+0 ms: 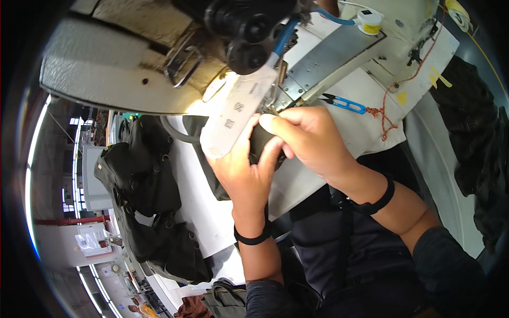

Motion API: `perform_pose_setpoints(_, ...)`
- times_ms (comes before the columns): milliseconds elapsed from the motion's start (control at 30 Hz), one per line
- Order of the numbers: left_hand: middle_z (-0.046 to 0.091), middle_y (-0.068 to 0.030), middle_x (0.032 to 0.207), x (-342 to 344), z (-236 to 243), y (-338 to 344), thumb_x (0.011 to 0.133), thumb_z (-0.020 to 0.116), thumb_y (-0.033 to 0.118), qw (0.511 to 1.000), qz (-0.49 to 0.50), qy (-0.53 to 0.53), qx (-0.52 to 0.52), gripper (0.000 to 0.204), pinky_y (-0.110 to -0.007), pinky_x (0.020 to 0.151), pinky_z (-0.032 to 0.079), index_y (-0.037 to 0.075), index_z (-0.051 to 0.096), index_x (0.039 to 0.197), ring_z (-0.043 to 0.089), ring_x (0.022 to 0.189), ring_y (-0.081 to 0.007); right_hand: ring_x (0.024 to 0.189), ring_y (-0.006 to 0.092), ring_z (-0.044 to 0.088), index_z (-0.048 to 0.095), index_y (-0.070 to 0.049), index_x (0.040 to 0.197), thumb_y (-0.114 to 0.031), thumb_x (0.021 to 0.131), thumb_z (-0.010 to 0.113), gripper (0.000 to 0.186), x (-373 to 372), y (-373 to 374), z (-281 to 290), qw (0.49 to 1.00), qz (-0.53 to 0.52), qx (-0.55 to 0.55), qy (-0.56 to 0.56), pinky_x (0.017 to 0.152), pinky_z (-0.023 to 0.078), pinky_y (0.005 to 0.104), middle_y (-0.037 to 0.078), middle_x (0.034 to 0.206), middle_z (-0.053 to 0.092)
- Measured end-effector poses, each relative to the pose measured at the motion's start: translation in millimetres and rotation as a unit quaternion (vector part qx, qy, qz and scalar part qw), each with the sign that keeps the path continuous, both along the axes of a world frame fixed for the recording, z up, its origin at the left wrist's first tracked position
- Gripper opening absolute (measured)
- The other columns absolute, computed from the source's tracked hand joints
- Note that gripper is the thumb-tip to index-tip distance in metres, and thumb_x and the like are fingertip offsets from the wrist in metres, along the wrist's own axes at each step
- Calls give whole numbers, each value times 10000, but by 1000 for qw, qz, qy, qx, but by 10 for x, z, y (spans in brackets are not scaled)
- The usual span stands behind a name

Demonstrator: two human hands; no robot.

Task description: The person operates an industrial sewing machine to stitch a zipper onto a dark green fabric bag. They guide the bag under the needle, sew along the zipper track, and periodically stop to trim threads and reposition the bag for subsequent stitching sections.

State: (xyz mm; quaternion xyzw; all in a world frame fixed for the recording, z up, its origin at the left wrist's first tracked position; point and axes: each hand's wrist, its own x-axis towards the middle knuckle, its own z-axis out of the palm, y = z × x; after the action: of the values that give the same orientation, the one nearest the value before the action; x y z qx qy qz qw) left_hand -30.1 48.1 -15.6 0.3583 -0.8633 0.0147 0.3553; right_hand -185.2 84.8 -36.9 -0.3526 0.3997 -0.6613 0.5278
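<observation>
Both my hands grip a small black fabric piece at the needle area of a cream sewing machine. My left hand holds the piece from below and the left, thumb up along its side. From the right, my right hand pinches its top edge with the fingertips close to the presser foot. A pale flat guide plate lies just left of the fabric. Most of the piece is hidden by my fingers.
A pile of black sewn pieces lies on the white table to the left. Blue thread snips and an orange thread rest on the machine bed to the right. More dark fabric lies at far right.
</observation>
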Motion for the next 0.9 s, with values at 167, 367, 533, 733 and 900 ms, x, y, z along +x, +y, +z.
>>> perform_pose_setpoints(167, 748, -100, 1321, -54, -71, -6, 965, 716, 177, 1000, 10, -26, 3, 393, -568, 1294, 186, 52, 680, 1336, 680, 1260, -273, 516, 74, 509, 621, 26, 640, -260, 1025, 661, 481, -35, -14, -13, 999, -30, -19, 32, 480, 384, 316, 39, 524, 552)
perform_pose_setpoints(367, 715, -132, 1339, -212, -177, 263, 858, 852, 56, 997, 27, 76, -16, 560, -504, 1210, 363, 25, 635, 1373, 655, 1262, -323, 544, 117, 409, 540, 14, 670, -291, 1065, 580, 500, -143, 76, -124, 996, -41, -42, 62, 526, 370, 388, 50, 539, 450)
perform_pose_setpoints(533, 666, -165, 1382, -231, -316, 257, 836, 870, 83, 995, 28, 69, -65, 566, -452, 1113, 438, 36, 621, 1342, 629, 1288, -356, 606, 88, 556, 745, 31, 877, -307, 1070, 587, 420, -337, 50, -102, 996, 28, -47, 72, 601, 475, 286, 27, 669, 667)
perform_pose_setpoints(733, 707, -120, 1253, -237, -304, 212, 814, 796, 13, 990, 41, 96, -89, 431, -432, 1018, 463, 77, 684, 1226, 667, 1162, -310, 612, 58, 562, 768, 12, 936, -292, 1050, 638, 350, -475, 43, 76, 987, 134, 5, 87, 546, 439, 229, 9, 725, 677)
perform_pose_setpoints(900, 739, -71, 1206, -234, -301, 170, 820, 765, -20, 990, 41, 97, -91, 380, -405, 996, 468, 85, 711, 1182, 688, 1120, -256, 614, 28, 566, 770, -31, 976, -276, 1053, 683, 271, -529, -2, 64, 979, 174, -7, 107, 496, 403, 189, -9, 769, 677)
